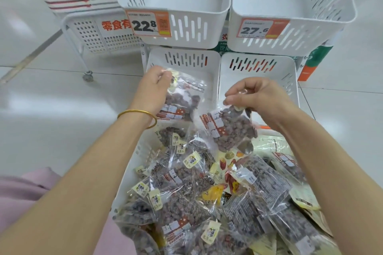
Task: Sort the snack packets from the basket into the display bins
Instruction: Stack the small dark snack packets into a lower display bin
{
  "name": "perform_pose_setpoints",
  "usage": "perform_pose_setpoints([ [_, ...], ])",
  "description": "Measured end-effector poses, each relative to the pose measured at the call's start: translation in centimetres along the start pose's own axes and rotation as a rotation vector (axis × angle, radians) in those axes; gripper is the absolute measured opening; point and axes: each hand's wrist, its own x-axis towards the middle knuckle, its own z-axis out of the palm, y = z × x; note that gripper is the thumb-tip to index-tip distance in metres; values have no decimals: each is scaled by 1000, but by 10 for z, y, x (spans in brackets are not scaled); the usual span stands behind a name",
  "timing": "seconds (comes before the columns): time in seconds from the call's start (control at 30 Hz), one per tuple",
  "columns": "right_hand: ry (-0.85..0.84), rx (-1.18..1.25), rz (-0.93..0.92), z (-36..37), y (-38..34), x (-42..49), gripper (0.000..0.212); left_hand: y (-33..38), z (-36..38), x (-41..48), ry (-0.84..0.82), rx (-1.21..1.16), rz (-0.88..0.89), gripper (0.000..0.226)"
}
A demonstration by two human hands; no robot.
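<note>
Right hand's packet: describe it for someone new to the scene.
Find the lower right white bin. By its near left corner the right hand pinches a clear packet of dark snacks. The left hand's matching packet hangs farther left.

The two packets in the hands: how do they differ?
The left packet, pinched by the left hand, hangs over the lower left bin; the right packet, pinched by the right hand, hangs lower, at the basket's far edge. The left packet is partly hidden behind its hand; the right packet shows nearly whole. Both are clear bags of dark snacks.
</note>
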Motion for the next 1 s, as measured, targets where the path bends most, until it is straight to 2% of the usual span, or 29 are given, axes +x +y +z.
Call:
perform_pose_setpoints([
  [0.2, -7, -56, -90, 35, -19, 19, 16, 2, 11, -5, -257, -106, -157, 23],
  [0.23, 6, -56, -94, 38, -18, 21, 16, 1, 9, -7, -306, -155, -193, 30],
  [0.33, 65, -132, -133, 48, -14, 29, 28, -4, 2, -13, -490, -328, -302, 69],
  [0.37, 77, -154, -143, 50, -14, 32, 32, -7, 1, -15, -522, -347, -303, 72],
  [0.47, 36, -149, -123, 56, -14, 40, 31, -22, -6, -13, -520, -338, -278, 77],
  [0.53, -126, -196, -5, 51, -8, 49, 54, -31, -13, -7, -438, -351, -296, 85],
  [0.57, -255, -222, 56, 49, -5, 53, 70, -33, -16, -4, -381, -392, -311, 80],
  [0.6, -370, -245, 97, 49, -1, 57, 81, -35, -19, 0, -327, -445, -316, 64],
  [0.67, -471, -233, 109, 53, 4, 71, 80, -39, -20, 12, -272, -478, -287, 37],
  [0.77, -360, -193, 46, 62, -2, 98, 59, -47, -24, 31, -135, -328, -149, 32],
  [0.87, -117, -386, -68, 76, 10, 136, 61, -83, -30, 38, 118, 46, -96, 37],
  [0.93, -76, -671, -108, 90, 32, 158, 62, -113, -31, 27, 54, 273, -117, 46],
  [1.0, -119, -911, -86, 108, 58, 175, 54, -139, -27, 19, -72, 393, -118, 53],
])
